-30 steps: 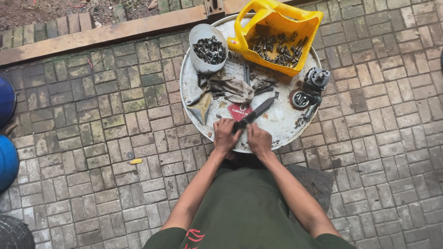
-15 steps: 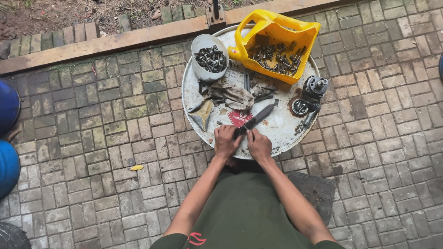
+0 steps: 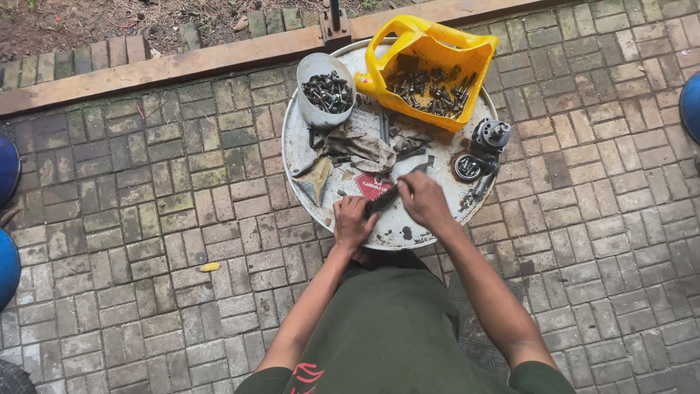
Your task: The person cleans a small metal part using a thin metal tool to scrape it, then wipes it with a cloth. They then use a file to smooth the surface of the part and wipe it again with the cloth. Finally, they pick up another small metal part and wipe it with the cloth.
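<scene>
Nearest the camera, the person's green shirt [image 3: 386, 328] fills the bottom of the view, and both bare forearms reach forward to the near edge of a round metal drum top [image 3: 306, 157] that serves as a bench. The left hand [image 3: 352, 222] is curled shut around the near, lower-left end of a long dark tool [image 3: 384, 198], apparently a file or a knife. The right hand [image 3: 425, 201] lies over its far, upper-right stretch, fingers together and pressing on it; whether they wrap fully round it is hidden. The tool's long axis runs diagonally, from near left to far right, between the two hands, which are equally close to it. Just beyond it lies a red label [image 3: 372, 184] and a crumpled grey rag [image 3: 364, 149]. To the right sit two round metal parts [image 3: 477, 153]. Farther off stand a grey bowl of bolts [image 3: 326, 91] and a cut-open yellow jug [image 3: 430, 66] holding more hardware, then a timber edging [image 3: 182, 66].
</scene>
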